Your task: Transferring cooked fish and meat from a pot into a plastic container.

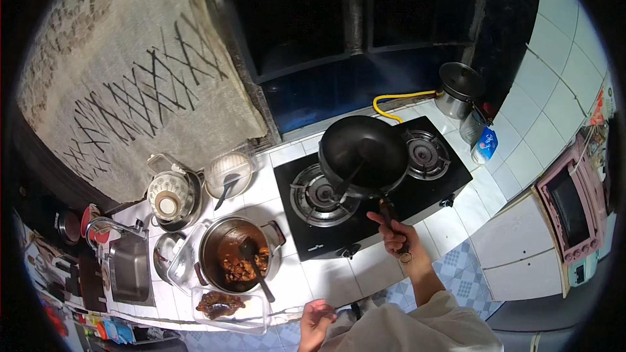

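Observation:
My right hand (398, 240) is closed around the wooden handle of a black wok (374, 156), which is held above the middle of a two-burner gas stove (298, 244). The wok looks dark inside, and its lower edge overlaps the left burner (320, 190) in view. My left hand (317, 320) is at the counter's front edge, fingers curled and holding nothing visible. Left of the stove stands a steel pot (208, 234) of brown stew with a black ladle (257, 269) in it. In front of that pot, a clear plastic tray (259, 310) holds a browned piece of food (220, 304).
A sink (131, 274) with a tap is at the left, near stacked bowls (168, 195) and a plate with a black spatula (226, 190). Behind the stove's right side are a yellow hose (406, 95), a lidded pot (452, 105) and a blue-white packet (485, 146). A pink toaster oven (570, 205) stands right.

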Available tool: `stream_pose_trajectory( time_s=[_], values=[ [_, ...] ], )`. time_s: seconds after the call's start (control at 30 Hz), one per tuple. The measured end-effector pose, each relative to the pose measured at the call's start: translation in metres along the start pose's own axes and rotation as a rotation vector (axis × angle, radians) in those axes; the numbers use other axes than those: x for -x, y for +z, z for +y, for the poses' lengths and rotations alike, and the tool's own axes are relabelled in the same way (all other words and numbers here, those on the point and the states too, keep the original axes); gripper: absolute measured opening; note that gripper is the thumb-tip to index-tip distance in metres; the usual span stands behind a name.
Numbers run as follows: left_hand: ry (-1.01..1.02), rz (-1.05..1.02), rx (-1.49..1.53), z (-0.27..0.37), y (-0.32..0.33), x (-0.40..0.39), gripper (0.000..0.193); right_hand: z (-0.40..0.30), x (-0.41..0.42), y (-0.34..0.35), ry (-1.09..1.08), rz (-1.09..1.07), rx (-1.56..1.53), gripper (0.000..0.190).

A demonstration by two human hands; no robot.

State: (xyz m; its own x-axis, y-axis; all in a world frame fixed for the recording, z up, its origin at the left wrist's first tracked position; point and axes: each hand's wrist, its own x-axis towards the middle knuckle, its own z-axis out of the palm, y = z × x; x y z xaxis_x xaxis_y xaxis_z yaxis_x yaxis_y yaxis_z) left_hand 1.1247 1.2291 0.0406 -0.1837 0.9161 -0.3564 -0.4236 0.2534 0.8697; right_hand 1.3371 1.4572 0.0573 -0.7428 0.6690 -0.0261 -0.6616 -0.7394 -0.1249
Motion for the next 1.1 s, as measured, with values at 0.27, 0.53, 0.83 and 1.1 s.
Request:
stream_pose_trajectory(
  time_s=[0.27,0.53,0.83,1.1],
  values=[
    [-0.052,-0.010,-0.089,-0.019,0.061,-0.022,0.038,-0.088,0.043,-0.021,-0.169,0.147,0.182,0.049],
    [0.001,0.019,-0.215,-0.022,0.079,-0.029,0.034,-0.123,0.064,-0.017,-0.319,0.185,0.265,0.046],
    [0.061,0.263,-0.239,-0.019,0.072,-0.039,0.035,-0.173,0.067,-0.069,-0.299,0.018,0.154,0.056],
    [0.474,0.903,-0.063,0.004,0.011,-0.010,0.016,-0.153,0.054,-0.055,-0.225,0.002,0.092,0.069]
  ],
)
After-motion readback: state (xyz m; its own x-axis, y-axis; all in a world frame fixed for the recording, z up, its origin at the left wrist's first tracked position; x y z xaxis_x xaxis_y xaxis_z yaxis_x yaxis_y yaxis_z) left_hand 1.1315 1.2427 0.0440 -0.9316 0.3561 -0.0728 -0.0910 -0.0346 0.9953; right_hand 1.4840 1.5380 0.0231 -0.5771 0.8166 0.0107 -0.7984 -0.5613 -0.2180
